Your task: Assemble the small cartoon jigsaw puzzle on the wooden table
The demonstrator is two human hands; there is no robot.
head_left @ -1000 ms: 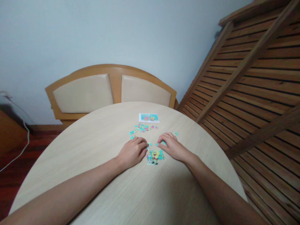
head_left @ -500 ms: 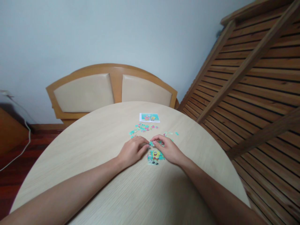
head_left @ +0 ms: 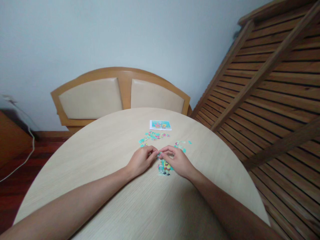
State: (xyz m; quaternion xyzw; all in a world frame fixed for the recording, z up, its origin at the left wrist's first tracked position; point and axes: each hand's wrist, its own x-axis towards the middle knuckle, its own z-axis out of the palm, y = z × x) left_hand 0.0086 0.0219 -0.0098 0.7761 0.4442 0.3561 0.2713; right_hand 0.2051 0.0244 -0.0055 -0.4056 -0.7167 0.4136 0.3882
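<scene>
My left hand [head_left: 143,159] and my right hand [head_left: 177,160] meet fingertip to fingertip over the table, both closed in a pinch. Between them shows a small teal jigsaw piece [head_left: 159,155], partly hidden by the fingers. Just below lies a joined section of jigsaw puzzle [head_left: 165,169] with a yellow cartoon figure on teal, its upper right partly covered by my right hand. Loose teal, pink and yellow puzzle pieces [head_left: 156,136] are scattered beyond my left hand. A smaller group of loose pieces [head_left: 180,145] lies beyond my right hand.
A printed reference picture [head_left: 160,125] lies toward the far side of the round wooden table [head_left: 105,150]. Behind the table stands a padded wooden headboard [head_left: 123,88] against the wall. A slatted wooden frame [head_left: 270,80] leans at the right. A white cable [head_left: 32,146] hangs at the left.
My right hand has shifted slightly left and its fingertips have closed in on those of my left hand. More loose pieces show beyond the right hand.
</scene>
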